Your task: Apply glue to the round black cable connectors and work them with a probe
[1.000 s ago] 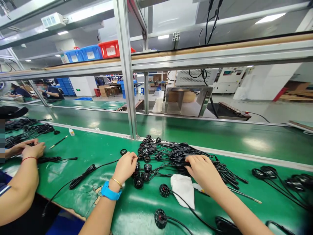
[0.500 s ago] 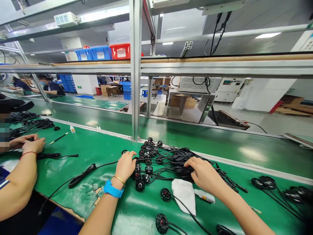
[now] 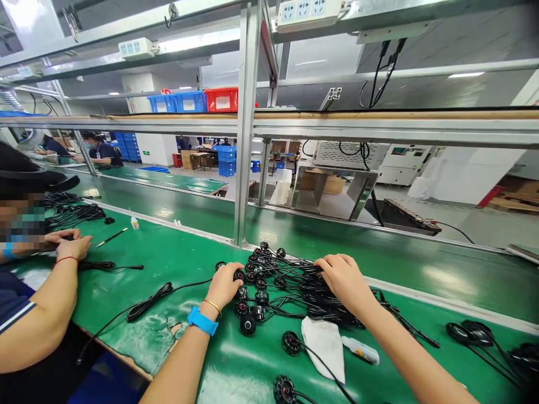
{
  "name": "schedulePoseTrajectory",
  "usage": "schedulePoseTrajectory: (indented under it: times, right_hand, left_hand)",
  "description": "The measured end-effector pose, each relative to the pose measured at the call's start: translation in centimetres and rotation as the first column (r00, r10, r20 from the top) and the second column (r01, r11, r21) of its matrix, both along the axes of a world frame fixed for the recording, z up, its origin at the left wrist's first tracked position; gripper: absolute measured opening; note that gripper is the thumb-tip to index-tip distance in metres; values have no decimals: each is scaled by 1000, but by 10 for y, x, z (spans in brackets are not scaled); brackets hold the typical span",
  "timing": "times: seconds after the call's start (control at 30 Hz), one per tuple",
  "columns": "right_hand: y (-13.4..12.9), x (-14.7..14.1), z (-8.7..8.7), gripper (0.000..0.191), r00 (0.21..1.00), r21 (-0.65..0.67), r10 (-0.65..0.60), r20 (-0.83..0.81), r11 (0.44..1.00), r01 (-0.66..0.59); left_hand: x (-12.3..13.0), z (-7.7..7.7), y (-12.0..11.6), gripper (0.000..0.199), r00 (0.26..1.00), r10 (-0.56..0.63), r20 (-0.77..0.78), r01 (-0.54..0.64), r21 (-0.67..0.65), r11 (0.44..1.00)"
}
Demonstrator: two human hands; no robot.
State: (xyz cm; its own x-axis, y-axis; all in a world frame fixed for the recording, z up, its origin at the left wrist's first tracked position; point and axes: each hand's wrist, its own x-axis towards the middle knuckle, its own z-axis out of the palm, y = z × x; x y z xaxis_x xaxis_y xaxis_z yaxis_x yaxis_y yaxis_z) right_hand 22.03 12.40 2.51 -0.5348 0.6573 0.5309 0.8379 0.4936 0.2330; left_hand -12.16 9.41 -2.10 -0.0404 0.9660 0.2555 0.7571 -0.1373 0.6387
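Observation:
My left hand has its fingers bent around a round black cable head at the left edge of a pile. More round black heads sit to its right, their cables running rightward into coiled black bundles. Over the far side of those bundles, my right hand has its fingers curled onto a black cable; its palm hides part of the pile. Left of my left hand, another head lies with its coiled cable stretched toward the table's front edge.
A white cloth, a small bottle and loose cable heads lie nearer me. More cables lie at right. A co-worker's hands work at left. A metal post rises behind the pile, beneath a shelf.
My right hand has moved from the near side of the bundles to their far side, fingers curling over. My left hand stays at the pile's left edge. The view has shifted slightly.

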Motion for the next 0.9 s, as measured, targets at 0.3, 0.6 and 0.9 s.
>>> schedulePoseTrajectory:
  times: [0.3,0.6,0.9]
  right_hand:
    - [-37,34,20,31,994,362,-48,-95,929,80]
    - [-131,64,54,19,984,321,-132,-116,933,163]
    - [-205,109,-15,21,984,-363,-162,-77,923,124]
  left_hand:
    - [39,16,-17,35,949,-162,270,88,268,960]
    - [68,18,-48,35,764,-444,469,366,252,896]
    - [90,20,-72,35,525,-594,610,717,58,694]
